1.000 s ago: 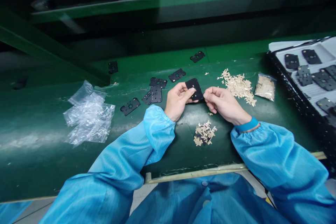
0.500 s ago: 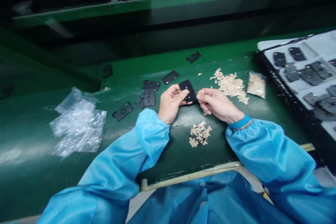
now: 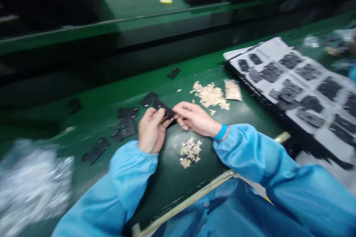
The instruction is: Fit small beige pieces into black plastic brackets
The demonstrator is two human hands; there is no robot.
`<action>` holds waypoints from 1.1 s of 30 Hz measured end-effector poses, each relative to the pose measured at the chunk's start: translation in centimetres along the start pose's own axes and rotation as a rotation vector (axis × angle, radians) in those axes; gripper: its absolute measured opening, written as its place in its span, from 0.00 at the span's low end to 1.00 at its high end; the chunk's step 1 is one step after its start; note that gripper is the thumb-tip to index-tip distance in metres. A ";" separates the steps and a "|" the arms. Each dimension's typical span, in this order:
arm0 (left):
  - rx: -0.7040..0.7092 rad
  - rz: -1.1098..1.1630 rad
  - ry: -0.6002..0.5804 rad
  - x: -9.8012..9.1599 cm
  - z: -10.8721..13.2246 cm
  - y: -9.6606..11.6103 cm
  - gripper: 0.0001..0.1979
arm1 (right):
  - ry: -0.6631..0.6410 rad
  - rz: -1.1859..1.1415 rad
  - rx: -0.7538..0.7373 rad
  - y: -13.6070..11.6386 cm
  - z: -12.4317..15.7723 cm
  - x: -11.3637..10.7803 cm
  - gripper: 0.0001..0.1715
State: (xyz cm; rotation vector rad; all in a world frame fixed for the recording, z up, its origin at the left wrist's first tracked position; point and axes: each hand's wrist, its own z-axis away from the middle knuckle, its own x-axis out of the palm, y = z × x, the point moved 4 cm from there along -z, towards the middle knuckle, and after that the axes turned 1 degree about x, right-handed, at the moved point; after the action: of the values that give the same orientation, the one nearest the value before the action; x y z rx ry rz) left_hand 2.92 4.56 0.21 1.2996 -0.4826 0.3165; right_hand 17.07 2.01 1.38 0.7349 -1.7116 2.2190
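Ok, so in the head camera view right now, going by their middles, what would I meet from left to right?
Clear plastic bags → frontmost loose black part → left hand → held black part → right hand → sealed bag of beige pieces → tray with a white liner.

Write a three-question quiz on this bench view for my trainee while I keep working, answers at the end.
1. True or false: the left hand holds a thin black plate.

2. Which thing lies immediately to the right of the larger pile of tan pieces?
A) The yellow note
B) The small bag with tan contents
C) The heap of clear plastic bags

3. Fill in the colour: the wristband by the right hand is ____.

Key:
1. True.
2. B, the small bag with tan contents.
3. Blue.
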 end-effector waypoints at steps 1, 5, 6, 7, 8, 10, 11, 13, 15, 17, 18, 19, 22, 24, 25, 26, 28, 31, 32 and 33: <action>0.018 -0.008 0.021 -0.1 0.0 0.0 0.13 | 0.035 0.059 -0.019 0.0 0.1 -0.2 0.21; 0.025 -0.001 0.022 -0.3 -0.4 -0.1 0.22 | 0.010 0.200 -0.097 -0.2 0.1 -0.7 0.20; 0.031 -0.005 0.016 -0.4 -0.4 -0.1 0.24 | 0.025 0.233 -0.121 -0.4 0.2 -0.9 0.20; 0.041 -0.017 0.007 -0.4 -0.4 -0.2 0.25 | 0.041 0.271 -0.136 -0.6 0.2 -1.0 0.20; 0.052 -0.038 -0.010 -0.5 -0.4 -0.2 0.27 | 0.063 0.302 -0.152 -0.8 0.3 -1.1 0.19; 0.082 -0.103 -0.060 -0.6 -0.5 -0.3 0.29 | 0.100 0.345 -0.182 -1.2 0.3 -1.3 0.17; 0.100 -0.140 -0.086 -0.7 -0.6 -0.4 0.29 | 0.114 0.355 -0.193 -1.4 0.4 -1.4 0.16; 0.128 -0.198 -0.117 -0.9 -0.8 -0.6 0.23 | 0.133 0.362 -0.201 -1.7 0.3 -1.6 0.16; 0.141 -0.215 -0.110 -1.1 -0.9 -0.7 0.19 | 0.149 0.346 -0.186 -1.9 0.2 -2.0 0.15; 0.145 -0.210 -0.093 -1.2 -1.0 -0.8 0.18 | 0.161 0.296 -0.141 -2.0 0.1 -2.3 0.13; 0.147 -0.209 -0.087 -1.2 -0.9 -0.8 0.18 | 0.161 0.266 -0.110 -2.0 0.1 -2.4 0.12; 0.149 -0.211 -0.083 -1.2 -0.9 -0.7 0.18 | 0.159 0.241 -0.076 -2.0 0.1 -2.5 0.12; 0.148 -0.223 -0.077 -1.0 -0.8 -0.6 0.17 | 0.138 0.210 0.004 -1.9 0.1 -2.4 0.14; 0.150 -0.228 -0.080 -1.0 -0.7 -0.6 0.16 | 0.123 0.204 0.017 -1.9 0.2 -2.2 0.14; 0.153 -0.230 -0.082 -1.0 -0.7 -0.7 0.15 | 0.115 0.197 0.017 -1.9 0.3 -2.1 0.14; 0.155 -0.231 -0.082 -1.0 -0.7 -0.7 0.15 | 0.108 0.190 0.014 -1.9 0.3 -2.1 0.14; 0.159 -0.234 -0.072 -1.1 -0.7 -0.7 0.15 | 0.097 0.178 0.008 -1.8 0.3 -2.0 0.13; 0.164 -0.233 -0.048 -1.1 -0.6 -0.7 0.15 | 0.097 0.169 0.013 -1.7 0.3 -2.0 0.12; 0.164 -0.232 -0.044 -1.1 -0.6 -0.7 0.15 | 0.100 0.167 0.016 -1.6 0.3 -2.0 0.11; 0.163 -0.231 -0.042 -1.1 -0.6 -0.7 0.15 | 0.103 0.168 0.018 -1.6 0.2 -2.0 0.11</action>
State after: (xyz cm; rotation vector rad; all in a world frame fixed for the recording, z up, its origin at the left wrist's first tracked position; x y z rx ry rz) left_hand 2.37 5.03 -1.07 1.5079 -0.3422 0.1379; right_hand 19.57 2.46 1.71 0.4870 -1.7635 2.3399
